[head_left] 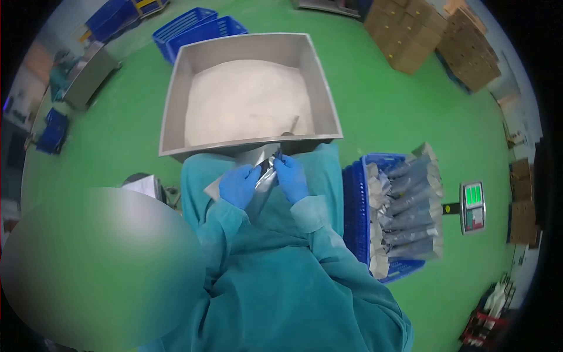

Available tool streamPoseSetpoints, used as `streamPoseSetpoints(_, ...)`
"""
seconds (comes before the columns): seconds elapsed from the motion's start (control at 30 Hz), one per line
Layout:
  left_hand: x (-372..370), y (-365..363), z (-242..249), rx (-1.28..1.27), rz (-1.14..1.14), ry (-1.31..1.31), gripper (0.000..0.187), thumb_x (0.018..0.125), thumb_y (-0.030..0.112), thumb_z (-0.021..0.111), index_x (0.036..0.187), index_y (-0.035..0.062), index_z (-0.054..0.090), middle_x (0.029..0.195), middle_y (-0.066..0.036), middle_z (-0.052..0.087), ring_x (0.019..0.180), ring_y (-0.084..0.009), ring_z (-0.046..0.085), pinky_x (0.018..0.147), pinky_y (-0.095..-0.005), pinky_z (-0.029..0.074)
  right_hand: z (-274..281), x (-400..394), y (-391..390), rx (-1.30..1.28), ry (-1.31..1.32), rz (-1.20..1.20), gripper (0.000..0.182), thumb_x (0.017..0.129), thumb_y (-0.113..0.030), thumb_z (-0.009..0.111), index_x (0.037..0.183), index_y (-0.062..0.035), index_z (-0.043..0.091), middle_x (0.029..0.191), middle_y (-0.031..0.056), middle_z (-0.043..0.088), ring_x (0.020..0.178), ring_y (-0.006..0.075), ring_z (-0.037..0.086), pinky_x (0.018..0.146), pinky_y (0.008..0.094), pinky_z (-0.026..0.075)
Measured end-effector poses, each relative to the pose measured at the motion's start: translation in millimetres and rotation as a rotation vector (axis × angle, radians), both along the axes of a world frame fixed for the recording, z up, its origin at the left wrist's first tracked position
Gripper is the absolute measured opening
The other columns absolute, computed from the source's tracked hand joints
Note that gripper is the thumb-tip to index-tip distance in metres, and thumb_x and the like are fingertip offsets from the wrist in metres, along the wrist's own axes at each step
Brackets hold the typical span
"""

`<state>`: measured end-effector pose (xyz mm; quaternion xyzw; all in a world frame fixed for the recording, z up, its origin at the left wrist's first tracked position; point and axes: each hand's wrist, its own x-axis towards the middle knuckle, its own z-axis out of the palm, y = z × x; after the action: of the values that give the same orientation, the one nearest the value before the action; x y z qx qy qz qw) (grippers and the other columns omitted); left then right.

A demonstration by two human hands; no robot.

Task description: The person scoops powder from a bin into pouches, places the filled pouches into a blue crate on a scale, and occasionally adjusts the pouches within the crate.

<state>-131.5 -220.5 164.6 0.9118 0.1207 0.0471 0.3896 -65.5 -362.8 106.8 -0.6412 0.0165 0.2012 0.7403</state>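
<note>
My left hand [239, 185], in a blue glove, is closed on a silver foil bag [265, 180] over my lap. My right hand [291, 179], gloved the same way, pinches the bag's upper right edge. The foil looks creased between my fingers, and parts of it are hidden behind both hands. Just beyond my hands stands a large metal bin [321, 88] holding white powder [246, 100]. A metal scoop [291, 127] rests in the powder by the near wall, its handle sticking up.
At my right, a blue crate [355, 205] holds several filled silver bags [410, 205]. Beside it is a scale display [472, 207]. Blue baskets [205, 32] sit behind the bin, cardboard boxes [407, 32] at the back right. A blurred patch covers the lower left.
</note>
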Motion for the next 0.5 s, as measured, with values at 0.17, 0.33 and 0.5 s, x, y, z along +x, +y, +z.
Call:
streamPoseSetpoints(0.17,-42.9,72.1,103.7,-0.012,0.1,-0.269,0.016,0.083,0.019,0.061,0.081,0.0033,0.062,0.076,-0.011,0.061,0.063,-0.0226,0.058,0.059,-0.0328,0.044,92.9,-19.6,77.2,0.195,-0.298,0.121,0.023,0.092,-0.014,0.051,0.105,0.0033,0.06,0.082,0.004,0.063,0.074,0.0079,0.057,0.064,0.0238,0.047)
streamPoseSetpoints(0.33,-136.0,107.9,225.9,0.463,0.471,-0.417,0.01,0.076,0.005,0.069,0.083,0.0038,0.062,0.074,-0.005,0.06,0.064,-0.0131,0.055,0.056,-0.0243,0.043,180.6,-71.4,200.8,0.703,-0.221,0.418,0.021,0.093,-0.012,0.05,0.104,0.0033,0.059,0.087,0.0028,0.063,0.078,0.0079,0.054,0.07,0.0254,0.046)
streamPoseSetpoints(0.5,-160.0,174.4,167.9,0.427,0.614,-0.269,0.008,0.078,0.001,0.066,0.084,0.0022,0.061,0.077,-0.005,0.062,0.069,-0.0129,0.057,0.061,-0.0249,0.047,112.4,-107.4,324.3,0.647,-0.114,0.446,0.02,0.092,-0.011,0.05,0.106,0.0022,0.057,0.094,0.0053,0.061,0.086,0.0117,0.055,0.074,0.0261,0.046)
